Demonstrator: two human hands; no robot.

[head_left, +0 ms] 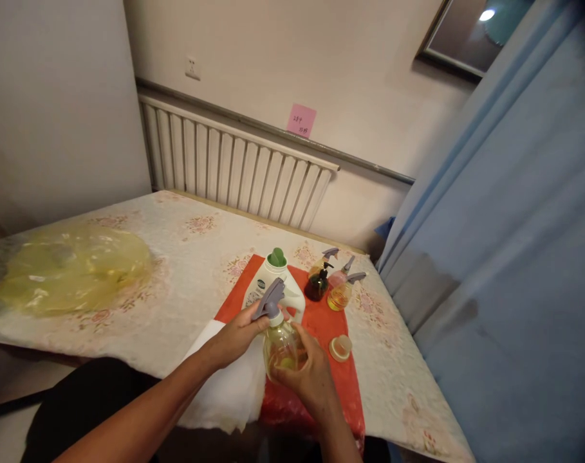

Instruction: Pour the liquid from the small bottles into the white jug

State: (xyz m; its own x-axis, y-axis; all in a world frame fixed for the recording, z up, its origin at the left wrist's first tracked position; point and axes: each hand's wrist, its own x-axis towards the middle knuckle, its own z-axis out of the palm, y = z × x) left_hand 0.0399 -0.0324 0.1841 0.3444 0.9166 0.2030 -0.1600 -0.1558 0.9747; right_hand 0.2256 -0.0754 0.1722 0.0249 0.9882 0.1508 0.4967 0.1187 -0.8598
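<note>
A clear spray bottle [281, 344] with a grey trigger head is held upright between my hands. My left hand [251, 326] is closed at its neck, just under the trigger. Fingers of my right hand [307, 372] wrap round the bottle's body from the right. Right behind it stands a white jug [270, 278] with a green spout, partly hidden by the trigger head. A pale round cap [340, 348] lies on the red cloth [321, 328] to the right of my right hand.
A dark pump bottle [316, 287] and several spray bottles [339, 297] stand at the cloth's back right. White paper or cloth [224, 392] lies at the front. A yellow plastic bag [74, 270] spreads on the left. A blue curtain [504, 257] borders the table's right side.
</note>
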